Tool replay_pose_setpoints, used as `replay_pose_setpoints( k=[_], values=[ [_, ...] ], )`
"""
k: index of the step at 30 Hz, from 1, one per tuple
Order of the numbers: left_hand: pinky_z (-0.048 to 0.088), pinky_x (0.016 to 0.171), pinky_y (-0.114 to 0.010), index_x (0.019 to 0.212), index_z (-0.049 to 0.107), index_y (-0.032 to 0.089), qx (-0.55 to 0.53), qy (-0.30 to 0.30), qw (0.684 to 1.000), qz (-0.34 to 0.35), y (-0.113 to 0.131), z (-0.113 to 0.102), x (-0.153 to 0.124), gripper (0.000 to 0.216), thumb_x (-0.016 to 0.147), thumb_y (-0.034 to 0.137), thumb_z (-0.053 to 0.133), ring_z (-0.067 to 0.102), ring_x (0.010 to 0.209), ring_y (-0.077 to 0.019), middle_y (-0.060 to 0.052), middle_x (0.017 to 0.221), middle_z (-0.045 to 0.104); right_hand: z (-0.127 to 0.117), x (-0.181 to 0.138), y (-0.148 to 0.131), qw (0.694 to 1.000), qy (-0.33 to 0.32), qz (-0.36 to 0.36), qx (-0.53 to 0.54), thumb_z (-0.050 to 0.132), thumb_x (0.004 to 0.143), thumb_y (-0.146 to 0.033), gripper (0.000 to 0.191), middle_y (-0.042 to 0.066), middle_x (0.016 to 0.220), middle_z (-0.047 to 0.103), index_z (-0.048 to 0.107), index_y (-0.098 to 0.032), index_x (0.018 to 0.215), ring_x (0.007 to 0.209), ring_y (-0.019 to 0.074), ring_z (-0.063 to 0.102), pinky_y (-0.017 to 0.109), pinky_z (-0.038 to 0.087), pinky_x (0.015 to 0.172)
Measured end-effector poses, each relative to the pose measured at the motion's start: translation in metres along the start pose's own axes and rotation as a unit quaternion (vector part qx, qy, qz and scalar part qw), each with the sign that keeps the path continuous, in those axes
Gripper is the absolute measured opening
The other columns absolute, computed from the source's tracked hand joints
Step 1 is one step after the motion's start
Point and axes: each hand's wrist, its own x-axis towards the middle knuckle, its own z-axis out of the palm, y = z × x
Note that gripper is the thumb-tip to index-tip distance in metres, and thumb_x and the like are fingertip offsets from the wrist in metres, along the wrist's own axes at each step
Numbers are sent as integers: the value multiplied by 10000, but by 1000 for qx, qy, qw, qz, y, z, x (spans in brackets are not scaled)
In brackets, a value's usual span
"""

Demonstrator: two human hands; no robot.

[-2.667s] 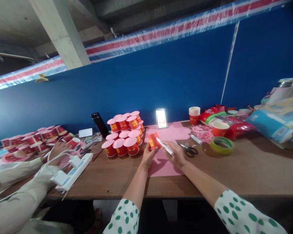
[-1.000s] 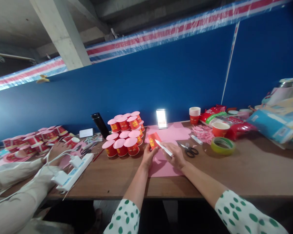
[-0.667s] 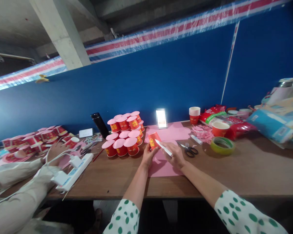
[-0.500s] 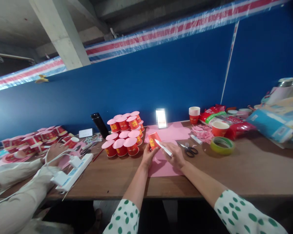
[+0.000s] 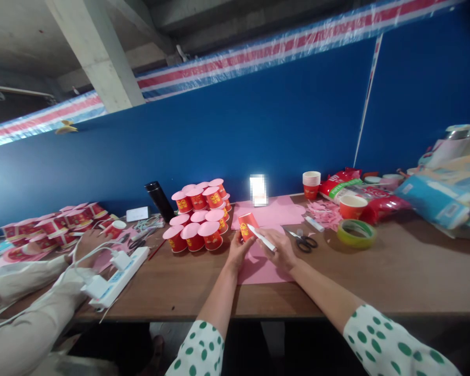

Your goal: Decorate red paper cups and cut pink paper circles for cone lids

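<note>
My left hand (image 5: 238,248) grips a red paper cup (image 5: 245,226) tilted on its side above a pink paper sheet (image 5: 260,269) on the wooden table (image 5: 395,271). My right hand (image 5: 279,246) holds a white glue stick (image 5: 261,237), its tip at the cup's rim. Just left stands a pile of upturned red cups with pink paper tops (image 5: 199,216). Black scissors (image 5: 304,241) lie right of my right hand.
A green tape roll (image 5: 356,233), an open red cup (image 5: 352,206), a stack of cups (image 5: 312,184), pink scraps (image 5: 324,211) and bags lie to the right. A black flask (image 5: 160,200) and white power strip (image 5: 115,279) sit left, where another person's sleeves (image 5: 19,292) rest by more cups (image 5: 55,227).
Almost nothing differs: my hands keep the cup and glue stick in place, with the stick's tip shifting slightly along the cup's rim. The other person's hand has moved a little.
</note>
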Motion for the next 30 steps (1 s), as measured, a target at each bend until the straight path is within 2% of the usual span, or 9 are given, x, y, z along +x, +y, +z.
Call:
replay_pose_setpoints(
  k=[30],
  values=[
    [416, 947, -393, 1084, 617, 183, -37, 8, 999, -1, -2, -2, 2, 479, 645, 274, 787, 633, 952, -216, -83, 1019, 677, -2, 1, -1, 1000, 0, -5, -14, 529, 881, -227, 323, 87, 1054, 686, 558, -227, 1203, 936, 217, 651, 350, 541, 812]
  ],
)
